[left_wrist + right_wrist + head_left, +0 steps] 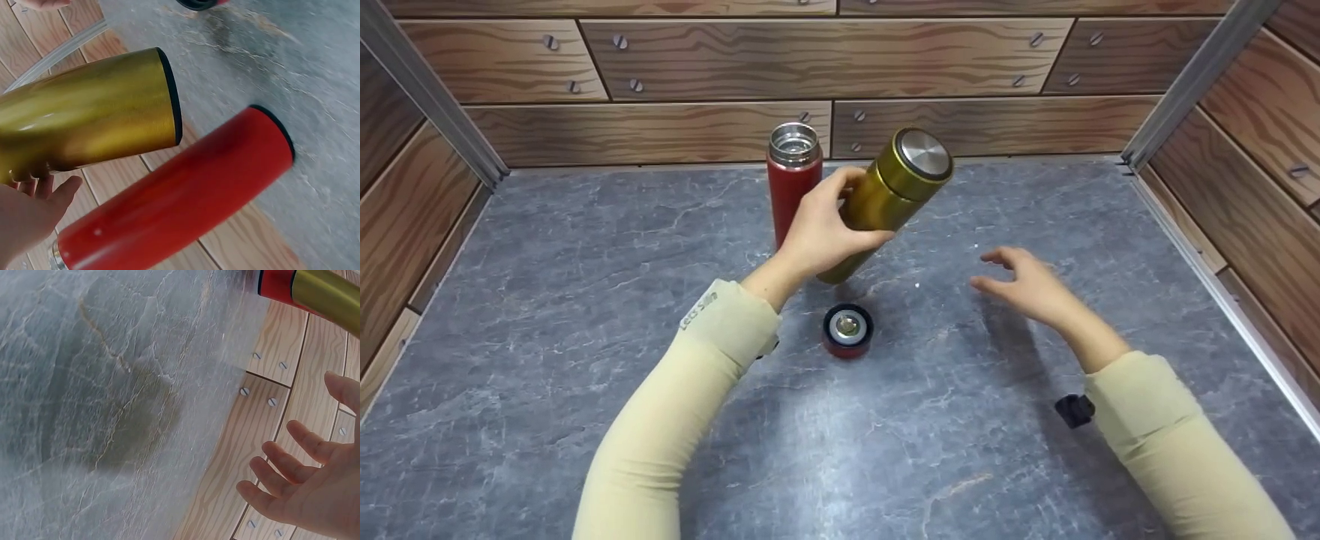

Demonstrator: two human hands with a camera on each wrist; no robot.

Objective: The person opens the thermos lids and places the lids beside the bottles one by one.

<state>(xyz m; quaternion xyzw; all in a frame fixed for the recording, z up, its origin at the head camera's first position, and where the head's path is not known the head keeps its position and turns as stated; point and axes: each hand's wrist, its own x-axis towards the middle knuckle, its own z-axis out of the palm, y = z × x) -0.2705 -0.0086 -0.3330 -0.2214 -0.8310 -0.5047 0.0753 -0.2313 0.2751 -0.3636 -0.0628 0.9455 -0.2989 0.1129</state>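
Note:
My left hand (pixel 829 225) grips a gold thermos (pixel 877 199) around its body, with fingers behind and thumb across the front. The thermos tilts, its capped silver top leaning right and its dark base (pixel 171 98) lifted off the table in the left wrist view. Just left of it, a red thermos (pixel 793 184) stands upright with its bare steel mouth showing. Nearer to me, a red lid (pixel 847 330) lies on the table with its inside facing up. Over on the right, my right hand (pixel 1027 285) hovers above the table, fingers apart and holding nothing.
The grey marbled table (pixel 585 315) is bounded by a wood-patterned back wall (pixel 825 60) and side walls. A metal strip (pixel 1222 292) runs along the right edge. Both red bottle and gold bottle are near the back wall.

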